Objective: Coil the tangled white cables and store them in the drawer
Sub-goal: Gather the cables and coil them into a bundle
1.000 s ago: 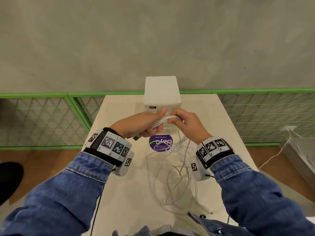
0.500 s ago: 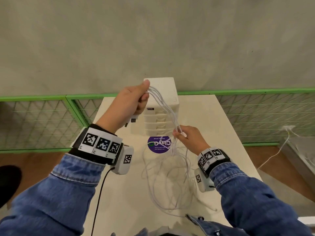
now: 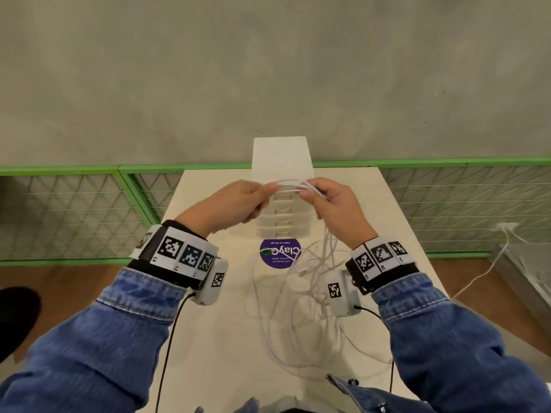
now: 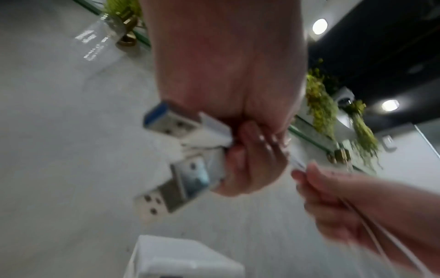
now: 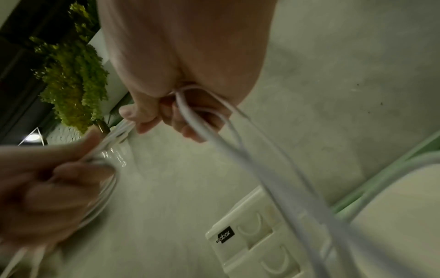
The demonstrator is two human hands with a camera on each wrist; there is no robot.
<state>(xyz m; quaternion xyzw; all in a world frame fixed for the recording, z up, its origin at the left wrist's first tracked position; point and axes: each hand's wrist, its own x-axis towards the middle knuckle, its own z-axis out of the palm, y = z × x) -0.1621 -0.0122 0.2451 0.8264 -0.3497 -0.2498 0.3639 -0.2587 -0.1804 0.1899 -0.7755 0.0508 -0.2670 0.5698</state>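
Observation:
Both hands are raised in front of the white drawer unit (image 3: 280,156) at the table's far edge. My left hand (image 3: 238,201) grips the white cables (image 3: 290,186) near their ends; their USB plugs (image 4: 171,122) stick out of its fist in the left wrist view. My right hand (image 3: 331,201) pinches the same strands (image 5: 202,120) a short way along. From it the cables hang down into a loose tangle (image 3: 301,308) on the table. The drawers (image 5: 252,233) are closed.
A purple round sticker (image 3: 278,253) lies on the beige table (image 3: 208,353) just before the drawer unit. Green mesh railings (image 3: 74,210) run behind and beside the table. Another white cable (image 3: 489,263) trails on the floor at the right.
My left hand, lifted high half a second ago, has come back down level with the right. The right hand rose to meet it, so a short stretch of cable spans between them.

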